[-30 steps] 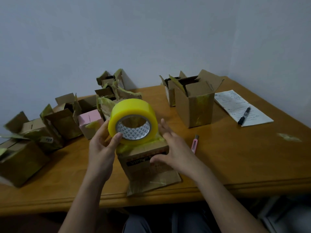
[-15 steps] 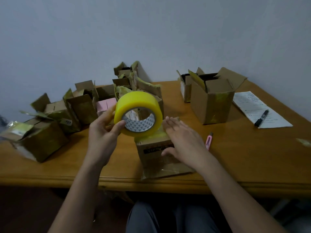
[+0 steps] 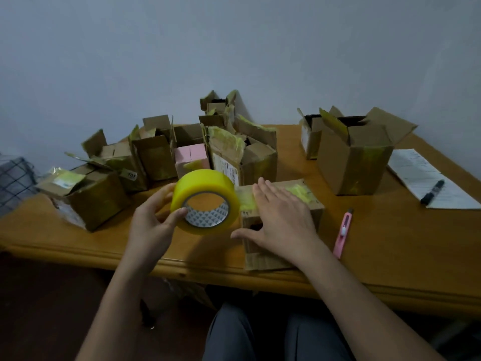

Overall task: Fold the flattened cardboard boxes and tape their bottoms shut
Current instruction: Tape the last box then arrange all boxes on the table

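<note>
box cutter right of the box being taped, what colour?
Pink, with a white slider; the box cutter lies on the table, clearest in the head view.

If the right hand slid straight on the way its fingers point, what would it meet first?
The right hand lies flat on the small box, fingers pointing away and slightly left. Past the box's far edge, it would probably meet the labelled carton, though depth is unclear.

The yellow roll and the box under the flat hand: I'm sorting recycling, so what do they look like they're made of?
The yellow roll looks like glossy translucent plastic tape wound on a printed, probably card, core. The box looks like matte brown corrugated cardboard, with creased flaps and shiny yellowish tape strips on top.
</note>
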{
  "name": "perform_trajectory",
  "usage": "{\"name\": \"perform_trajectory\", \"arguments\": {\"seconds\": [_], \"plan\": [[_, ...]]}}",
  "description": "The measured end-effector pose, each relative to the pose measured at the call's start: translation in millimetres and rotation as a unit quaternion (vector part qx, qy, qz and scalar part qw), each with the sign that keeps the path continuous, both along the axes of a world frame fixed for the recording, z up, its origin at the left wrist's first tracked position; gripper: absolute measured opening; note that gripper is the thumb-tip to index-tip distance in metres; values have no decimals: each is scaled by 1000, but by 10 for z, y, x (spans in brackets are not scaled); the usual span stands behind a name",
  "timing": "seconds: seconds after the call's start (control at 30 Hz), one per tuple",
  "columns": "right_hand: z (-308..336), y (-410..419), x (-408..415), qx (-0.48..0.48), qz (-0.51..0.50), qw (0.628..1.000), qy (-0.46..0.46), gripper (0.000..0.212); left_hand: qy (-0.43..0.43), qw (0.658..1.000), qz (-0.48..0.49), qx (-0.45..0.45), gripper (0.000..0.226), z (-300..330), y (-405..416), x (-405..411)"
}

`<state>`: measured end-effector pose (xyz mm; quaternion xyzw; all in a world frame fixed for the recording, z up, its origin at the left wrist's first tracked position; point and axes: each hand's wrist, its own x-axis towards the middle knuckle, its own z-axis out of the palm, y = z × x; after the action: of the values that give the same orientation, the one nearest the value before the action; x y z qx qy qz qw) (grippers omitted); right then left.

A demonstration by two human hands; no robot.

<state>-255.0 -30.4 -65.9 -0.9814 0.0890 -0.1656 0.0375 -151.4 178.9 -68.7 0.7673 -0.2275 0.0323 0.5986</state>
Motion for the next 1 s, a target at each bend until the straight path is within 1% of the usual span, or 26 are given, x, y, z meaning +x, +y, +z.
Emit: {"name": "perform_trajectory", "arguments": {"seconds": [0.1,0.17,0.2,0.27,0.3,0.37,0.4,0.5,0.57,0.63,0.73,0.77,0.83,0.93,1.0], "plan": [[-34,-38,19,-12,4,999,-34,105,31,998,-5,48,47,-87,15,19],[-46,-38,35,-17,6,999,-48,91,63,995,-33,64,42,-117,53,40],[-50,-40,43,-15,6,999,-52,86,85,993,-53,67,43,-110,73,45],[-52,-57,43,-7,14,998,-53,78,108,989,-73,67,56,-72,108,68],[-57,-65,35,-5,23,998,-54,75,101,991,-61,67,61,-38,116,85],[-70,-75,19,-4,40,998,-55,70,67,995,-23,69,62,47,86,95],[-73,-81,13,-2,47,997,-55,69,59,996,-26,65,57,92,43,92],[-73,-115,12,2,63,997,-53,68,57,991,-108,57,40,197,-141,69],[-73,-170,8,9,73,996,-46,69,57,988,-133,53,31,227,-240,55],[-73,-268,11,19,82,996,-36,70,73,986,-136,59,30,212,-293,54],[-31,-413,38,47,82,995,-18,70,83,983,-116,113,46,160,-337,42],[-26,-442,42,55,81,995,-16,70,89,982,-107,130,46,155,-360,37],[-45,-482,40,67,78,995,-16,68,96,978,-98,156,40,160,-440,18],[-99,-524,-1,120,70,990,-28,66,100,973,-95,187,24,169,-547,-42],[-90,-529,2,132,62,989,-31,65,127,969,-108,182,17,192,-578,-72]]}}
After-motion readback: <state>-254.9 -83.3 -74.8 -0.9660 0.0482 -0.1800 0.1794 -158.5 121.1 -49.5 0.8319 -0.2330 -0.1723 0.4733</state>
